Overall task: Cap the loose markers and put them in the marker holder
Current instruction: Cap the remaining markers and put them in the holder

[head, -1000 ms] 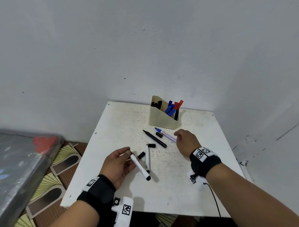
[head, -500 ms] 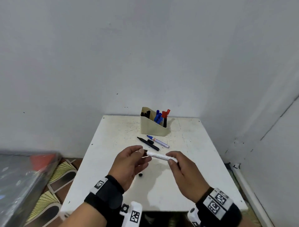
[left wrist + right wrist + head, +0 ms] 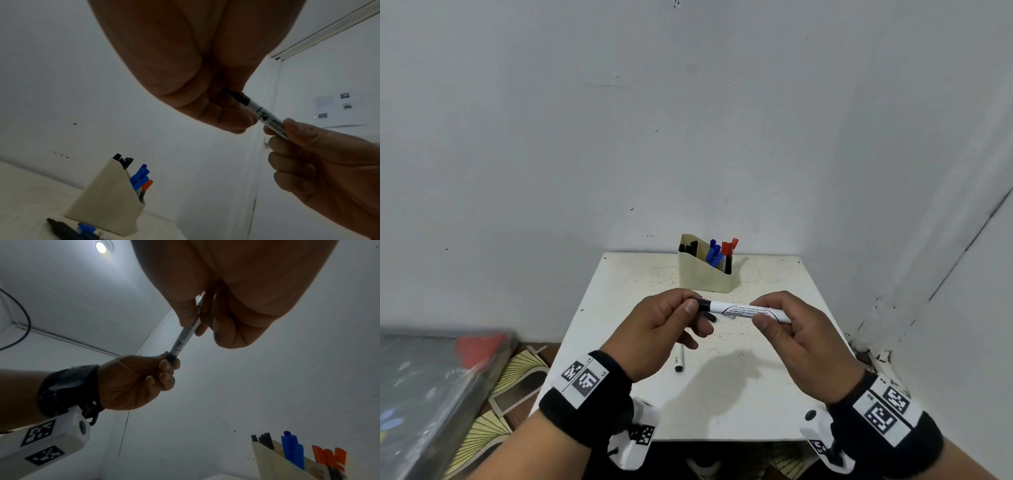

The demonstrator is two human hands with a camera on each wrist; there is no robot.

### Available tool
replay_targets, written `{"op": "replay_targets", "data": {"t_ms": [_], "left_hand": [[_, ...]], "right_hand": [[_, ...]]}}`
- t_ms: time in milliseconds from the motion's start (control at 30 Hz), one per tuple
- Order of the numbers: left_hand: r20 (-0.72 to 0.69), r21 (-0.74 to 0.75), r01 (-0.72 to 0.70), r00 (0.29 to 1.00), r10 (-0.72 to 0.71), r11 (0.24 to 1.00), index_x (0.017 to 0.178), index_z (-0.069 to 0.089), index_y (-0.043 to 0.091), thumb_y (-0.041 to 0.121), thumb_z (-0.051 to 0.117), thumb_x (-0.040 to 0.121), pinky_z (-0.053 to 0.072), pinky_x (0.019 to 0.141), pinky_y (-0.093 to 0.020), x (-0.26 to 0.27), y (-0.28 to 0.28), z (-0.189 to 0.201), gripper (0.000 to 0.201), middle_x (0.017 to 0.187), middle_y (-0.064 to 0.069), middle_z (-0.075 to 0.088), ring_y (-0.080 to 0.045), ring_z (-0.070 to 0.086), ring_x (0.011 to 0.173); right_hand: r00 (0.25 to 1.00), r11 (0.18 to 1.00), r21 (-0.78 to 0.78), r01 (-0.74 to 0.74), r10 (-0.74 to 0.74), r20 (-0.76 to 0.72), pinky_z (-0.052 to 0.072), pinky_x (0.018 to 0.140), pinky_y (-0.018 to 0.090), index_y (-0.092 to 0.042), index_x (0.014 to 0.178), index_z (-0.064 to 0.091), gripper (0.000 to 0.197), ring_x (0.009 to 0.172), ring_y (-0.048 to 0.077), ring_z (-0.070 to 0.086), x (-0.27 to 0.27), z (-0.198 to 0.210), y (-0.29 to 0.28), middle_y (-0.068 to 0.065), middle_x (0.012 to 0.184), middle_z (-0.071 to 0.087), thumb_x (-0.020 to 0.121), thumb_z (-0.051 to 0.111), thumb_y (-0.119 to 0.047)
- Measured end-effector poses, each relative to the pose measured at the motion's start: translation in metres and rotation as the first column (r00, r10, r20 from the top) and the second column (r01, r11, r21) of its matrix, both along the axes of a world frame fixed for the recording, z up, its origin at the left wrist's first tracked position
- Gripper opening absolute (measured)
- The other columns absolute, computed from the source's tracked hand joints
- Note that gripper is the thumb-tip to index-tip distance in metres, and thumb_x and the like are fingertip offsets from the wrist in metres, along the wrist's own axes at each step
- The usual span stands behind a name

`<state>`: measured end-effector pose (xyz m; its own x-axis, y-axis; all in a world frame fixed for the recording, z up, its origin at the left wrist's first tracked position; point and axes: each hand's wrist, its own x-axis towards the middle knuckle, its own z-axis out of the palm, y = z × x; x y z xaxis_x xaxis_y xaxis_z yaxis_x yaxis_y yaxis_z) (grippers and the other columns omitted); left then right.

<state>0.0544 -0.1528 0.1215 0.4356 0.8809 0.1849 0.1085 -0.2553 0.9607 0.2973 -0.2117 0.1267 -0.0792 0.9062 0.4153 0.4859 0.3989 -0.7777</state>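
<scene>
A white marker [image 3: 743, 310] is held level above the table between both hands. My left hand [image 3: 693, 305] pinches the black cap [image 3: 703, 305] on its left end. My right hand [image 3: 763, 314] grips the barrel at the other end. The left wrist view shows the cap [image 3: 240, 97] meeting the barrel [image 3: 265, 116]; the right wrist view shows the same marker [image 3: 185, 335]. The beige marker holder [image 3: 705, 279] stands at the table's back with black, blue and red markers in it. A second white marker [image 3: 679, 359] lies on the table under my left hand.
The white table [image 3: 739, 404] stands in a corner, with walls behind and to the right. A black marker [image 3: 61, 229] and a blue pen [image 3: 86, 227] lie just in front of the holder [image 3: 107, 203]. A grey bin [image 3: 431, 394] is at the lower left.
A second ago my left hand held the marker alone and the right hand was near the blue pen. Both hands now hold it, and the cap sits on its end.
</scene>
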Motion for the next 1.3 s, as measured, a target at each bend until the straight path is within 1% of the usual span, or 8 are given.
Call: {"op": "replay_targets", "data": {"t_ms": [267, 400, 533, 667, 900, 1100, 1200, 1300], "left_hand": [[0.097, 0.016, 0.006, 0.995, -0.007, 1.0, 0.105, 0.07, 0.011, 0.011, 0.044, 0.109, 0.052, 0.062, -0.022, -0.002, -0.004, 0.002, 0.026, 0.079, -0.008, 0.071, -0.016, 0.064, 0.067], [0.108, -0.015, 0.02, 0.994, -0.018, 1.0, 0.109, 0.069, 0.011, 0.011, 0.043, 0.109, 0.056, 0.067, -0.03, -0.007, -0.002, 0.001, 0.026, 0.084, -0.006, 0.072, -0.013, 0.066, 0.076], [0.261, -0.09, 0.027, 0.965, -0.002, 0.996, 0.107, 0.074, 0.013, 0.02, 0.051, 0.102, 0.058, 0.075, -0.034, -0.014, 0.006, 0.001, 0.025, 0.092, -0.014, 0.073, -0.022, 0.069, 0.09], [0.226, -0.09, 0.036, 0.974, -0.015, 0.995, 0.113, 0.071, 0.006, 0.007, 0.048, 0.107, 0.058, 0.076, -0.032, -0.019, 0.01, -0.002, 0.024, 0.09, -0.011, 0.073, -0.021, 0.068, 0.087], [0.216, -0.14, 0.053, 0.976, -0.022, 0.989, 0.113, 0.074, 0.013, 0.018, 0.053, 0.098, 0.055, 0.087, -0.054, -0.023, 0.009, -0.012, 0.027, 0.092, -0.012, 0.072, -0.023, 0.067, 0.09], [0.303, -0.175, 0.006, 0.952, 0.048, 0.985, 0.121, 0.067, 0.006, 0.01, 0.059, 0.092, 0.06, 0.083, -0.036, -0.029, 0.014, -0.014, 0.031, 0.1, -0.014, 0.074, -0.022, 0.071, 0.097], [0.325, -0.178, -0.017, 0.943, 0.075, 0.984, 0.12, 0.069, 0.008, -0.001, 0.064, 0.095, 0.06, 0.087, -0.036, -0.031, 0.019, -0.018, 0.027, 0.102, -0.013, 0.074, -0.024, 0.071, 0.102], [0.36, -0.216, -0.047, 0.925, 0.124, 0.975, 0.115, 0.073, 0.01, 0.006, 0.071, 0.086, 0.06, 0.088, -0.037, -0.028, 0.022, -0.021, 0.03, 0.099, -0.009, 0.073, -0.026, 0.071, 0.1]], "right_hand": [[0.997, 1.0, 0.002, 0.004, -0.004, -0.081, 0.032, 0.05, 0.018, -0.025, 0.098, 0.069, 0.014, 0.051, 0.005, 0.038, -0.009, 0.007, -0.001, -0.01, 0.058, 0.048, 0.093, 0.06, -0.035], [0.994, 0.998, -0.052, -0.037, 0.031, -0.109, 0.034, 0.052, 0.02, -0.025, 0.097, 0.069, 0.01, 0.054, 0.008, 0.038, -0.009, 0.011, 0.01, -0.011, 0.06, 0.047, 0.097, 0.063, -0.032], [0.987, 0.995, -0.079, -0.054, 0.042, -0.155, 0.036, 0.055, 0.023, -0.03, 0.096, 0.072, 0.006, 0.058, 0.012, 0.04, -0.012, 0.013, 0.02, -0.011, 0.062, 0.049, 0.098, 0.067, -0.028], [0.987, 0.993, -0.102, -0.056, 0.039, -0.159, 0.035, 0.056, 0.021, -0.024, 0.098, 0.073, 0.007, 0.057, 0.01, 0.041, -0.012, 0.009, 0.02, -0.012, 0.062, 0.05, 0.097, 0.066, -0.023], [0.978, 0.979, -0.176, -0.105, 0.069, -0.198, 0.032, 0.053, 0.012, -0.017, 0.101, 0.072, 0.009, 0.05, 0.002, 0.041, -0.01, -0.002, 0.02, -0.017, 0.059, 0.052, 0.099, 0.063, -0.016], [0.965, 0.979, -0.168, -0.111, 0.066, -0.252, 0.04, 0.056, 0.031, -0.035, 0.1, 0.071, 0.018, 0.058, 0.017, 0.043, -0.005, -0.006, 0.026, -0.001, 0.069, 0.049, 0.101, 0.063, -0.019], [0.959, 0.977, -0.16, -0.144, 0.098, -0.266, 0.047, 0.06, 0.033, -0.036, 0.102, 0.07, 0.016, 0.065, 0.016, 0.052, -0.007, -0.009, 0.028, 0.009, 0.077, 0.059, 0.092, 0.065, -0.026], [0.967, 0.982, -0.155, -0.109, 0.069, -0.245, 0.051, 0.066, 0.032, -0.038, 0.103, 0.069, 0.02, 0.072, 0.025, 0.058, -0.01, -0.015, 0.031, 0.015, 0.087, 0.063, 0.087, 0.067, -0.028]]}}
